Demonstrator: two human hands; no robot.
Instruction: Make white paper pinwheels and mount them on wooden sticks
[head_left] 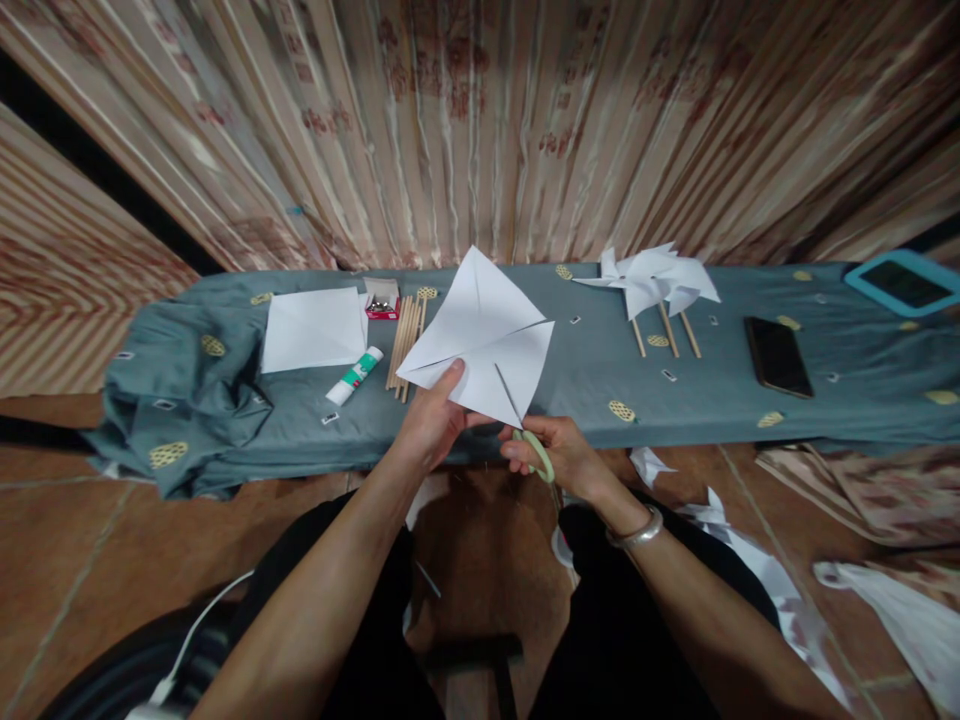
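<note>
Above the cloth-covered low table, two hands cut a white paper square.

Largest is the table, carrying a flat paper sheet, wooden sticks, a glue stick, finished paper pinwheels and a dark phone. The creased square is held up over the near edge, its lower corner pinched by the left hand. The right hand is closed round green-handled scissors, whose blades enter the square's lower edge.
</note>
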